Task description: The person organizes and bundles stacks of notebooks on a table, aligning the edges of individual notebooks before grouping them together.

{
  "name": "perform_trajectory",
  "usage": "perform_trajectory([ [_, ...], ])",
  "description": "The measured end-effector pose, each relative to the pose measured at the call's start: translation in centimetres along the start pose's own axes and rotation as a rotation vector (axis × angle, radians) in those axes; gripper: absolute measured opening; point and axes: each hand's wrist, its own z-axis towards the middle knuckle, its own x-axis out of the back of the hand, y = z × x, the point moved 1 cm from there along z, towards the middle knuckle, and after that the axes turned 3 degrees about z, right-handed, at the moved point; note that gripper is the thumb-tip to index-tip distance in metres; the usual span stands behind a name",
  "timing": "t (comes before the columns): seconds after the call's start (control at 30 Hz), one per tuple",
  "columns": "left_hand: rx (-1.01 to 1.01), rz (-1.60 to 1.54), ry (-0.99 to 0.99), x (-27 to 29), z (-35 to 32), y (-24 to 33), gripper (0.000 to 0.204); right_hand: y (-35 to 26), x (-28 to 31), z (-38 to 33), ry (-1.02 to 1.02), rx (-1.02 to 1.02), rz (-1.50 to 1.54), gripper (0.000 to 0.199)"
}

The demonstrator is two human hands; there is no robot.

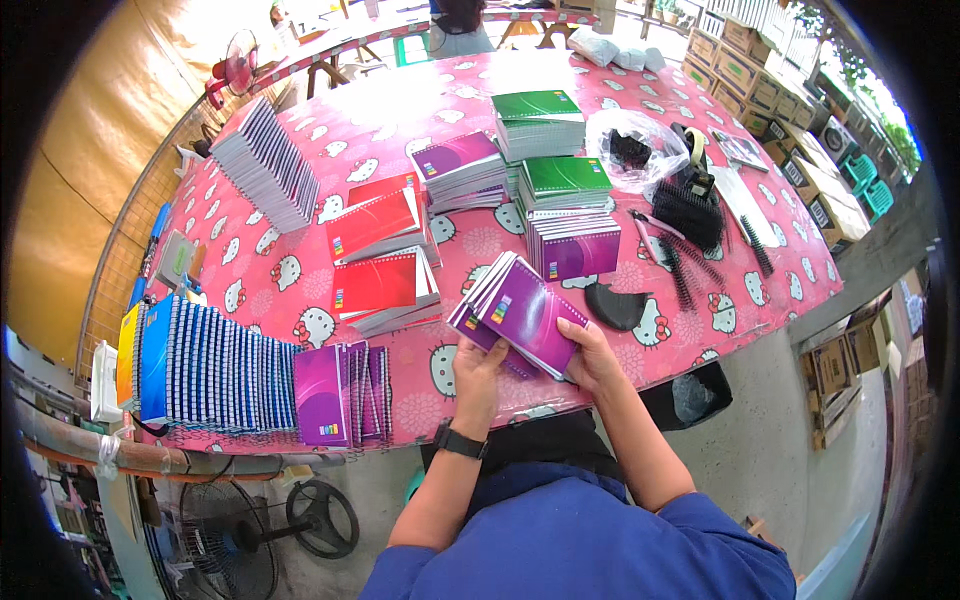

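A fanned stack of purple notebooks (pixel 520 315) sits at the near edge of the tabletop (pixel 700 330), caught between both hands. From the left hand (pixel 478 372), the stack lies at about one o'clock; from the right hand (pixel 590 355), at about ten o'clock. The left grip is closed on the stack's lower left corner, fingers wrapped under the bottom covers. The right grip grasps the stack's lower right edge, thumb lying on the top cover. Both forearms rise from the lower edge, the left one wearing a black wristwatch (pixel 461 442), elbows bent and wrists converging. At nine o'clock of the hands, more purple notebooks (pixel 340 395) stand on edge beside a row of blue notebooks (pixel 215 365).
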Motion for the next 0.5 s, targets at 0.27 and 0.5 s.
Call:
perform_trajectory([
  [0.27,-0.132,0.335,0.214,2.3,-0.2,2.4,0.043,-0.3,-0.5,-0.1,-0.017,0.021,-0.023,0.043],
  [0.5,-0.345,1.515,-0.44,1.0,-0.7,16.0,0.027,-4.9,1.2,0.5,-0.074,0.288,-0.979,0.055],
])
